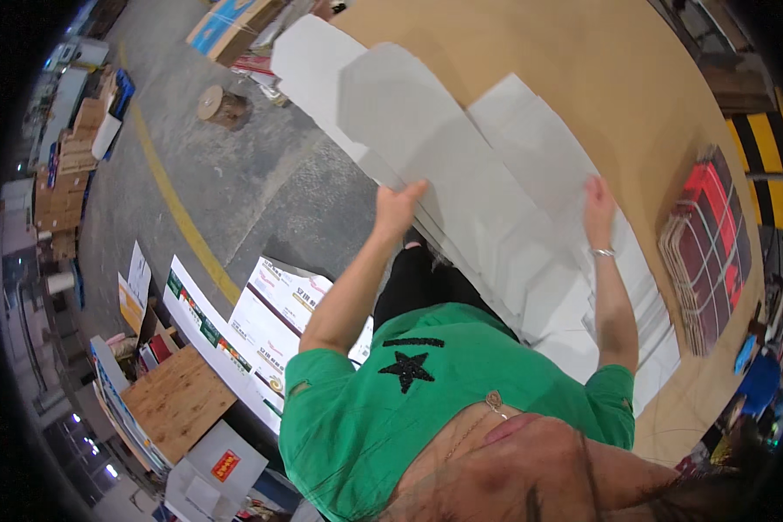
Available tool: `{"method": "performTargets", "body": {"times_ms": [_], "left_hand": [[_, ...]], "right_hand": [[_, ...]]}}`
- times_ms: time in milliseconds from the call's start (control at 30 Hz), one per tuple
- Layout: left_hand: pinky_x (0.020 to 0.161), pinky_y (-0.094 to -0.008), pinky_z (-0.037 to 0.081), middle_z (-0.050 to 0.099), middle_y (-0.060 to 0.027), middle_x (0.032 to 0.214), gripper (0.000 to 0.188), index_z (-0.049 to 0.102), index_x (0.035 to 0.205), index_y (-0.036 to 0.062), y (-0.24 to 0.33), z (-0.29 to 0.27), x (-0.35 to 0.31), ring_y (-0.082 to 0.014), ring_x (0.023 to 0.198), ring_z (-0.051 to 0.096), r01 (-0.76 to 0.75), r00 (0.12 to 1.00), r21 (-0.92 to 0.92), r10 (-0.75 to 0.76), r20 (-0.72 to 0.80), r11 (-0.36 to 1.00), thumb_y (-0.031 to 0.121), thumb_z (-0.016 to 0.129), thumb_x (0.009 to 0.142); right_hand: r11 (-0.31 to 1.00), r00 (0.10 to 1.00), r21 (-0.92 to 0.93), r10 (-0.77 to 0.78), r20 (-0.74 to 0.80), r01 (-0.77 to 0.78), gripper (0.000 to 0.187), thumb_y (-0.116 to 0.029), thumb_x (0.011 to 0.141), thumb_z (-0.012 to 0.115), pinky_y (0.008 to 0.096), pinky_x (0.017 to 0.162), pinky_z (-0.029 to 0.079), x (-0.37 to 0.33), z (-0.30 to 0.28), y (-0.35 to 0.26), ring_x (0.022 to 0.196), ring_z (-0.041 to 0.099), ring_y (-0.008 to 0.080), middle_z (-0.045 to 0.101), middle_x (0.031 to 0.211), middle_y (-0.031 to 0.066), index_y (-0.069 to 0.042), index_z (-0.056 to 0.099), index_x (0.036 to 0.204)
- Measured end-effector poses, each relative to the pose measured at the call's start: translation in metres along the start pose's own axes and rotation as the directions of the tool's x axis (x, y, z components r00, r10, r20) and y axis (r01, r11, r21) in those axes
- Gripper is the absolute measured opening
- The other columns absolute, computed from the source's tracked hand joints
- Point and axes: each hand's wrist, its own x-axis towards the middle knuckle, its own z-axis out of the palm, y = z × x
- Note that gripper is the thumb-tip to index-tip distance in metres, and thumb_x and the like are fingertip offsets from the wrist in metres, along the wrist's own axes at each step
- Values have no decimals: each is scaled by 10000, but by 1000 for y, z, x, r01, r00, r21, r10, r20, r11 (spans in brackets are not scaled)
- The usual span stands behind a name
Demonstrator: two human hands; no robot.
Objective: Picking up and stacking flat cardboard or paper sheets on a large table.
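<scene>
Large white-grey cardboard sheets (470, 165) with cut, tabbed ends lie overlapping in a loose stack on a brown table (609, 70). My left hand (398, 210) is closed on the left edge of an upper sheet, its thumb on the top face. On the far side of the sheets, my right hand (598, 213) has its fingers curled at the right edge of the cardboard; it is slightly blurred. A bracelet circles the right wrist. The undersides of the sheets and the fingers beneath them are hidden.
A strapped bundle of red and dark printed pieces (709, 248) sits on the table's right. Printed sheets (274, 317) lie at lower left, near a wooden board (178, 400). A wooden spool-like block (222, 106) and a blue-and-brown carton (233, 28) stand beyond, over the grey floor (261, 187).
</scene>
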Motion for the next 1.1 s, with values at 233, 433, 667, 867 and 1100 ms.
{"method": "performTargets", "body": {"times_ms": [233,433,667,867,1100], "left_hand": [[792,-312,455,598,-52,971,335,553,1053,-15,0,0,-15,-169,877,568,-52,986,-209,83,142,977,117,650,760],[754,-278,458,596,-93,951,433,541,1051,-52,21,-75,33,-137,867,559,524,660,427,-668,344,737,250,670,769],[829,-292,431,571,-171,1066,602,499,1121,-96,-16,-87,109,-208,969,550,173,902,-54,-180,-392,983,364,657,766],[874,-291,396,550,-150,1121,553,488,1140,-91,-31,-65,121,-198,1015,517,144,918,-443,-286,-274,885,342,607,818],[834,-305,406,591,-137,1033,432,513,1082,-95,-24,-57,123,-193,940,544,-14,921,-323,-114,-373,946,269,560,853]], "right_hand": [[892,774,318,55,631,-322,311,-213,855,549,228,783,426,77,125,-192,854,537,70,591,975,2,-24,540,1102],[809,619,370,-9,786,-457,304,-174,822,605,188,767,409,89,164,-209,858,509,43,581,934,-27,-20,562,1081],[873,615,229,97,783,-430,220,-190,815,605,206,725,405,98,212,-175,783,496,41,579,866,-32,-35,599,971],[892,616,85,235,752,-444,176,-202,810,616,186,623,354,96,209,-185,681,430,33,522,744,-64,-38,596,869],[882,719,197,200,666,-428,177,-190,822,602,198,585,342,96,213,-175,657,409,39,515,725,-60,-18,597,863]]}}
